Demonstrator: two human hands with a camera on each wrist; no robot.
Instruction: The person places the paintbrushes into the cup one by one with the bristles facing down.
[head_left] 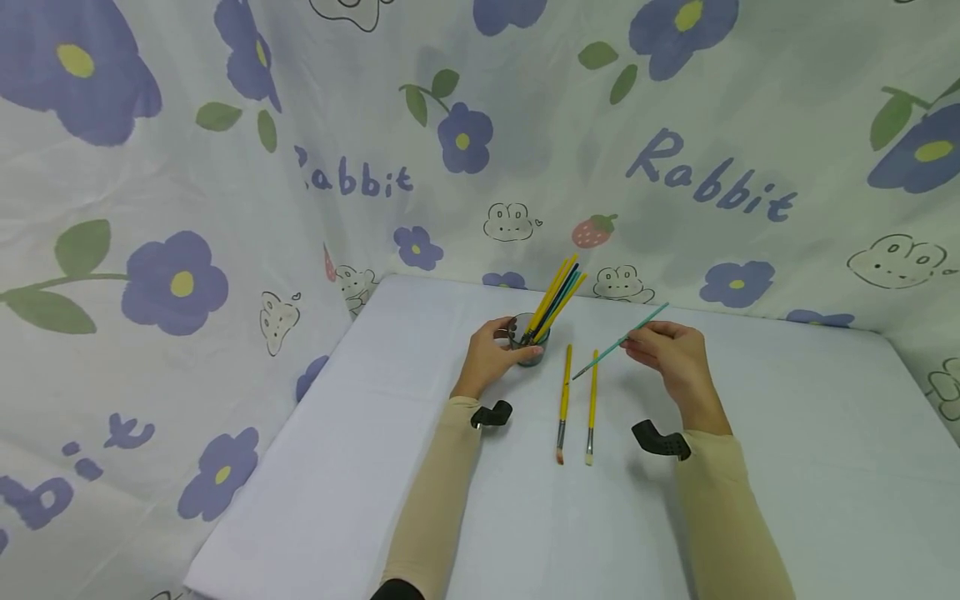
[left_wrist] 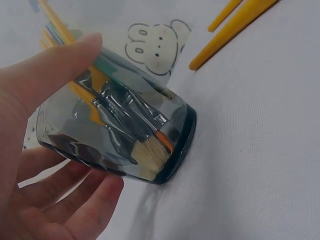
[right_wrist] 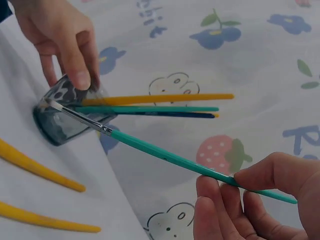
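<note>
My left hand [head_left: 491, 357] grips a clear glass cup [left_wrist: 175, 115] around its side. Inside the glass, several paintbrushes [head_left: 557, 293] with yellow, teal and dark handles lean to the right, bristles [left_wrist: 150, 155] down at the bottom. Between thumb and fingertips, my right hand [head_left: 671, 354] pinches a teal paintbrush [right_wrist: 165, 156] near the end of its handle. Its bristle tip slants down to the left, over two yellow paintbrushes in the head view. Those two, a left one [head_left: 565, 392] and a right one [head_left: 593, 400], lie side by side with bristles toward me.
A white-covered table [head_left: 825, 467] holds everything. Behind it and on the left hangs a curtain [head_left: 525, 125] printed with flowers, rabbits and lettering. Black wrist mounts, one on the left sleeve [head_left: 493, 414] and one on the right [head_left: 660, 439], jut inward above the table.
</note>
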